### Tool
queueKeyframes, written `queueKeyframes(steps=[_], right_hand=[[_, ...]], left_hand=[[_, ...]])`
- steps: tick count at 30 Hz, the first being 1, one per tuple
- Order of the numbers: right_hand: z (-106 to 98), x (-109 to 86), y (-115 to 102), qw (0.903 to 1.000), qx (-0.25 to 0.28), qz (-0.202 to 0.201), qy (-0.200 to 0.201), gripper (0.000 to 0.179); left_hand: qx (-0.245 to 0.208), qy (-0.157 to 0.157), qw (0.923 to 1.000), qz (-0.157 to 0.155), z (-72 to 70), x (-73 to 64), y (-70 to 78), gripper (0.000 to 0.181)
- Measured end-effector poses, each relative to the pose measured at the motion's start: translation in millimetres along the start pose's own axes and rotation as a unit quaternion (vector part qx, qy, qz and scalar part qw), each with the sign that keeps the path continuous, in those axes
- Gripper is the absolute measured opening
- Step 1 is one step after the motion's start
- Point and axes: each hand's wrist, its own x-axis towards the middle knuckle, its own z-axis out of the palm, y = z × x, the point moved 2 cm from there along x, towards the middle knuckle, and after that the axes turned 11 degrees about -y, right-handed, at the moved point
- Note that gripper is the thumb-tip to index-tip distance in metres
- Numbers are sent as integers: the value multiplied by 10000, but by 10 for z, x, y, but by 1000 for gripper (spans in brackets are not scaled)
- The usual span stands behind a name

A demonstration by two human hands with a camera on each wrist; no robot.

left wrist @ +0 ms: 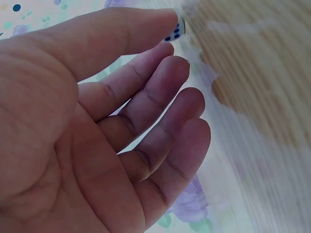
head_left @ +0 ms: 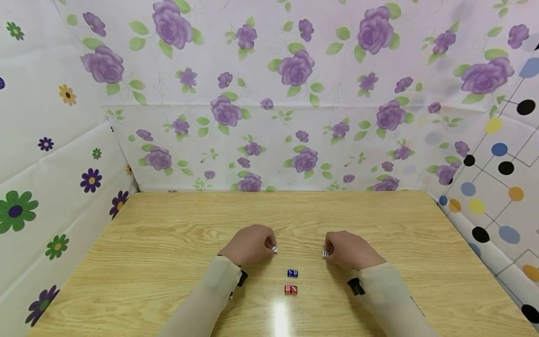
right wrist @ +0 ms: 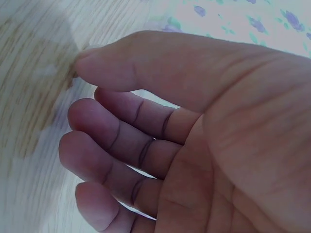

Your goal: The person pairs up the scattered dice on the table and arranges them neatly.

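My left hand (head_left: 251, 245) pinches a white die (head_left: 275, 250) between thumb and index finger, close over the wooden table. In the left wrist view, a sliver of that die (left wrist: 177, 33) with dark blue pips shows past the thumb tip, the other fingers being loosely bent. Across a gap to the right, my right hand (head_left: 351, 250) pinches a second white die (head_left: 325, 254). The thumb hides nearly all of it in the right wrist view. Nearer my body, between the forearms, two blue dice (head_left: 292, 273) sit side by side, with two red dice (head_left: 291, 289) just in front of them.
The wooden table (head_left: 177, 224) reaches back to a wall cloth (head_left: 269, 126) with purple roses. Patterned cloths also hang on the left and right sides. Each wrist wears a dark strap, and a bright reflection (head_left: 280, 318) lies on the table near the front.
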Motion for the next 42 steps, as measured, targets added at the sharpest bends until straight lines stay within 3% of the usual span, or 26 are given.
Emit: queueKeyframes(steps=[12,29,42], right_hand=[[21,2,-29,10000,-64,-43,-8,15],[77,39,-115,9990,-111,-386,195,12],[35,23,-120,9991,-32,-379,204,12]], left_hand=[[74,10,10000,-56,48,47,-24,4],[336,-26,9994,25,82,77,66,8],[203,-11,9998,63,79,56,42,8]])
